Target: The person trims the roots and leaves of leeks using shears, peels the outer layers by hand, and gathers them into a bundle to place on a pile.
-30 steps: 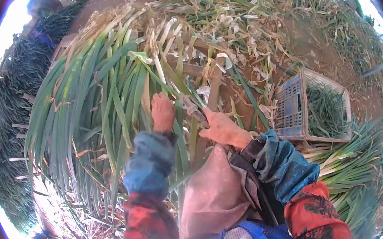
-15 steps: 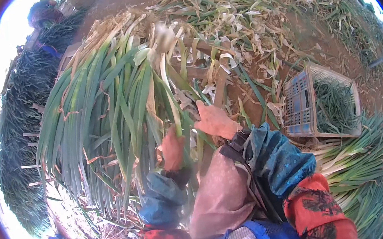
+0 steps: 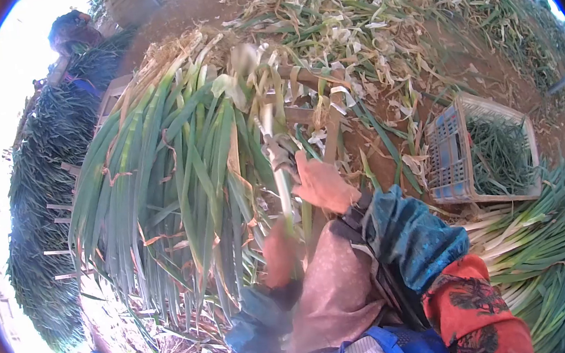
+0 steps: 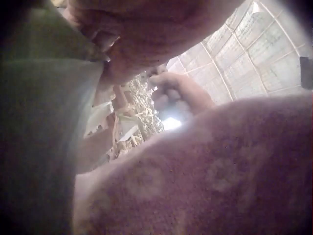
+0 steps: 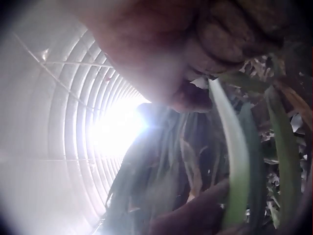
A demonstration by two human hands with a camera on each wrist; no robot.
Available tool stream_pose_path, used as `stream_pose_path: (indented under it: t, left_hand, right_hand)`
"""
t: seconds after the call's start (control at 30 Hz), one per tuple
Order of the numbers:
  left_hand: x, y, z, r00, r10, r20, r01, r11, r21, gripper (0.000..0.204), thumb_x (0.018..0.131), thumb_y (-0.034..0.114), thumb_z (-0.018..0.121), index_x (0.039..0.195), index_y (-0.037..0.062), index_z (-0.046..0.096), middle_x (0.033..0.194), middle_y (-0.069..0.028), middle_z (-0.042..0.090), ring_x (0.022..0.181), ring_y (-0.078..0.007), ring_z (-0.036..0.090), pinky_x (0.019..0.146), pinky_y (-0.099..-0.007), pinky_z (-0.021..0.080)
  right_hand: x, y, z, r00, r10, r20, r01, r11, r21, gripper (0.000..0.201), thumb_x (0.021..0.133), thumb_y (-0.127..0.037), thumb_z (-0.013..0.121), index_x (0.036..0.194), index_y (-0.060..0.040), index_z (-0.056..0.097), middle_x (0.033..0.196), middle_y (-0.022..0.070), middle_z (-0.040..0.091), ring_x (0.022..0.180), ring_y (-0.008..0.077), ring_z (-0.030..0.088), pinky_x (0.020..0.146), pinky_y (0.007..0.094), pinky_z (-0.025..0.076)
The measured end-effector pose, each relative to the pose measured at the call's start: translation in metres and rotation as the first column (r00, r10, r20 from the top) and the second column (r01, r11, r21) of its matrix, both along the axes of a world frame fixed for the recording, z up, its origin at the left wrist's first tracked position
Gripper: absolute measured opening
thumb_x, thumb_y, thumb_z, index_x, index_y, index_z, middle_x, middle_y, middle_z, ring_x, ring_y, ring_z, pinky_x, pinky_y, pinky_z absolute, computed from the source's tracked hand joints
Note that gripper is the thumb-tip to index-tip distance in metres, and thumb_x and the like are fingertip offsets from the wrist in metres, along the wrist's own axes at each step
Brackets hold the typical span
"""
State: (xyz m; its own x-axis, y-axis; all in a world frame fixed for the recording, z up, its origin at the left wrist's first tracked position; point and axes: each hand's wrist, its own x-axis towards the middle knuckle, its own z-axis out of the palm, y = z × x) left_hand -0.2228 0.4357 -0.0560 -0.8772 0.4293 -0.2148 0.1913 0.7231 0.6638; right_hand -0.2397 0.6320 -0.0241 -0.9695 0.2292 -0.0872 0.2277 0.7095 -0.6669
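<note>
While the person bends over the work, the left hand [image 3: 279, 254], blurred at the near side, has its fingers wrapped round the green part of a leek stalk [image 3: 284, 200]. The pale end of that stalk points away toward the far side, and its shaft runs just left of the right hand [image 3: 327, 184]. The fingers there are curled round a grey-and-black tool [image 3: 286, 157], which sits right beside the shaft; I can't make out exactly what it is, nor whether it touches the leek.

To the left of both hands, a thick heap of leeks [image 3: 158, 169] lies with its roots toward the far side and its long leaves drooping toward me. Beyond it, at the far left, stands a darker green mass [image 3: 46, 222]. Leaf litter [image 3: 348, 14] covers the brown ground on the far side. Over to the right there is a slatted crate [image 3: 444, 170] holding green leaves, and nearer, below it, more leeks lie in a bundle [image 3: 533, 233], white ends toward the left. A pinkish cloth [image 3: 331, 275] covers the person's lap, close under the hands.
</note>
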Motion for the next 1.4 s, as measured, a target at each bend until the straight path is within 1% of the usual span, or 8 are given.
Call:
stream_pose_path:
  t: [0.13, 0.27, 0.37, 0.43, 0.63, 0.9, 1.23, 1.4]
  left_hand:
    - [-0.025, 0.028, -0.01, 0.935, -0.255, -0.246, 0.262, 0.965, -0.002, 0.041, 0.073, 0.01, 0.058, 0.114, 0.0096, 0.051, 0.097, -0.0175, 0.057, 0.082, -0.0364, 0.058, 0.067, -0.0451, 0.046]
    - [-0.137, 0.073, 0.034, 0.644, -0.177, -0.744, 0.067, 0.982, -0.176, 0.036, 0.075, 0.02, 0.062, 0.108, 0.0056, 0.053, 0.101, -0.0191, 0.051, 0.09, -0.0347, 0.051, 0.072, -0.044, 0.046]
    - [-0.196, 0.071, 0.038, 0.745, -0.062, -0.665, -0.228, 0.912, -0.34, 0.029, 0.077, 0.019, 0.06, 0.101, 0.004, 0.053, 0.101, -0.0195, 0.054, 0.093, -0.036, 0.055, 0.075, -0.0445, 0.047]
    - [-0.216, 0.061, 0.013, 0.878, -0.06, -0.474, -0.203, 0.852, -0.483, 0.025, 0.077, 0.016, 0.058, 0.098, 0.0034, 0.053, 0.097, -0.0195, 0.058, 0.09, -0.0357, 0.059, 0.072, -0.044, 0.049]
    - [-0.153, 0.047, 0.001, 0.765, -0.39, -0.512, 0.006, 0.8, -0.6, 0.009, 0.079, 0.006, 0.051, 0.088, 0.0038, 0.05, 0.077, -0.0141, 0.063, 0.068, -0.0314, 0.064, 0.055, -0.04, 0.051]
    - [-0.051, 0.006, 0.003, 0.866, -0.287, -0.409, 0.064, 0.875, -0.48, 0.011, 0.078, 0.006, 0.05, 0.088, 0.0041, 0.047, 0.074, -0.0145, 0.06, 0.067, -0.0328, 0.063, 0.053, -0.0438, 0.047]
    - [-0.047, -0.006, -0.004, 0.864, -0.279, -0.419, 0.115, 0.92, -0.375, 0.017, 0.075, 0.004, 0.052, 0.091, 0.0033, 0.046, 0.071, -0.0143, 0.059, 0.067, -0.0344, 0.061, 0.055, -0.0437, 0.047]
    - [-0.066, 0.002, 0.018, 0.91, -0.369, -0.19, 0.255, 0.858, -0.446, 0.017, 0.078, 0.012, 0.054, 0.091, 0.0018, 0.05, 0.074, -0.0162, 0.059, 0.071, -0.0358, 0.06, 0.06, -0.047, 0.046]
  right_hand:
    - [0.011, 0.014, 0.008, 0.997, -0.021, 0.068, 0.022, 1.0, -0.005, 0.043, 0.073, -0.022, 0.06, 0.101, 0.0005, 0.037, 0.076, 0.0254, 0.061, 0.074, 0.0446, 0.059, 0.067, 0.0508, 0.047]
    - [0.017, 0.044, 0.005, 0.973, -0.184, 0.138, 0.176, 0.982, 0.069, 0.04, 0.076, -0.02, 0.058, 0.102, 0.002, 0.039, 0.078, 0.0252, 0.061, 0.076, 0.0438, 0.06, 0.068, 0.0495, 0.048]
    - [0.02, 0.043, 0.011, 0.984, -0.161, 0.069, 0.158, 0.986, 0.049, 0.041, 0.074, -0.019, 0.06, 0.103, 0.0025, 0.039, 0.077, 0.0261, 0.061, 0.075, 0.044, 0.06, 0.067, 0.0497, 0.048]
    - [0.017, 0.038, 0.014, 0.988, -0.136, 0.078, 0.138, 0.99, -0.019, 0.042, 0.073, -0.02, 0.062, 0.101, 0.0022, 0.038, 0.077, 0.0291, 0.059, 0.077, 0.0468, 0.058, 0.067, 0.0519, 0.045]
    - [0.012, 0.008, 0.021, 0.999, 0.031, 0.02, -0.028, 0.992, -0.123, 0.042, 0.072, -0.017, 0.061, 0.101, 0.0021, 0.037, 0.072, 0.0287, 0.058, 0.073, 0.0473, 0.058, 0.065, 0.051, 0.046]
    - [0.016, -0.013, -0.009, 0.986, 0.152, 0.062, -0.146, 0.986, -0.082, 0.044, 0.072, -0.02, 0.062, 0.1, 0.0014, 0.036, 0.073, 0.0255, 0.059, 0.073, 0.0447, 0.059, 0.063, 0.0499, 0.047]
    - [0.042, -0.007, 0.024, 0.924, 0.334, 0.187, -0.3, 0.935, -0.19, 0.042, 0.072, -0.019, 0.061, 0.099, 0.0026, 0.038, 0.077, 0.027, 0.058, 0.079, 0.0462, 0.056, 0.067, 0.0496, 0.046]
    - [0.025, -0.008, 0.004, 0.962, 0.242, 0.128, -0.222, 0.963, -0.151, 0.039, 0.072, -0.019, 0.06, 0.096, 0.0028, 0.037, 0.075, 0.0286, 0.057, 0.077, 0.0471, 0.056, 0.067, 0.0503, 0.045]
